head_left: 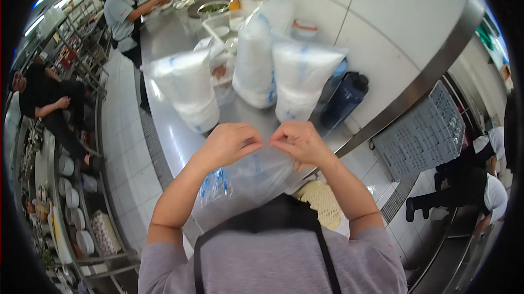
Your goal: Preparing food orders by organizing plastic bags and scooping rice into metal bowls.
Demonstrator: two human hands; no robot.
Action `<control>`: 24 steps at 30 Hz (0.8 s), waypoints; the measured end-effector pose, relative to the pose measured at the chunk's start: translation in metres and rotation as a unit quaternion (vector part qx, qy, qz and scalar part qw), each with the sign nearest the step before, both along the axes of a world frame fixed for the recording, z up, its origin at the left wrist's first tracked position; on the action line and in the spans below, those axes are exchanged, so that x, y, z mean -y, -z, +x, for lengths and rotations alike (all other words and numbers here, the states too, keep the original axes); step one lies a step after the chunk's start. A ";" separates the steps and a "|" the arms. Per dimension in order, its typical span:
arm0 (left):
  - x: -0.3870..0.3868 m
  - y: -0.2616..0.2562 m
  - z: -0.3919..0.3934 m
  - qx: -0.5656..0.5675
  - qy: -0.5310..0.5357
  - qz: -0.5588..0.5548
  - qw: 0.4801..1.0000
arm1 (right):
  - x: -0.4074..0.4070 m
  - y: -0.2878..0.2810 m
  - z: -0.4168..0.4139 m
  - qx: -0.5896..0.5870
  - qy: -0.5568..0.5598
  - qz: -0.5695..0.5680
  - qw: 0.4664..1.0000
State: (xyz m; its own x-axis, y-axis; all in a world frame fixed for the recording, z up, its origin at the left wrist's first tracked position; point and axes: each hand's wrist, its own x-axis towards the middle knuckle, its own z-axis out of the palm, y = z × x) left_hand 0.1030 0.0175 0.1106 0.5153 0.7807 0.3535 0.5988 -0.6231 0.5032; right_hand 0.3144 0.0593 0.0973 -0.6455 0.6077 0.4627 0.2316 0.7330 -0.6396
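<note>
My left hand (229, 143) and my right hand (305, 143) are close together over the near end of the steel counter (170, 140). Thumb and fingertips are pinched on both, apparently on the upper part of a clear plastic bag (245, 177) with blue print. The bag spreads below my hands towards my black apron; its exact edge is hard to make out. Just beyond stand tall clear bags packed with white contents: one at left (184, 89), one in the middle (254, 65) and one at right (305, 77).
A dark blue bottle (346, 97) stands by the tiled wall. Farther along are a basin of greens (213, 7) and a lidded tub (305, 28). One co-worker (123, 16) stands at the counter, another person (49, 97) sits left. A grey crate (421, 134) is at right.
</note>
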 end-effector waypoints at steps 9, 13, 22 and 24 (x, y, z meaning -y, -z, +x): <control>-0.009 -0.001 0.013 0.454 -0.037 -0.229 0.860 | 0.017 0.002 0.013 -0.186 0.056 -0.267 0.944; -0.022 -0.013 0.032 0.464 -0.114 -0.260 0.839 | 0.012 -0.018 0.028 -0.183 0.091 -0.288 0.935; -0.034 0.005 0.061 0.611 0.175 -0.286 0.717 | -0.001 0.026 0.042 -0.375 -0.093 -0.326 0.863; -0.042 0.006 0.046 0.578 0.177 -0.316 0.731 | -0.011 0.023 0.049 -0.435 -0.103 -0.339 0.828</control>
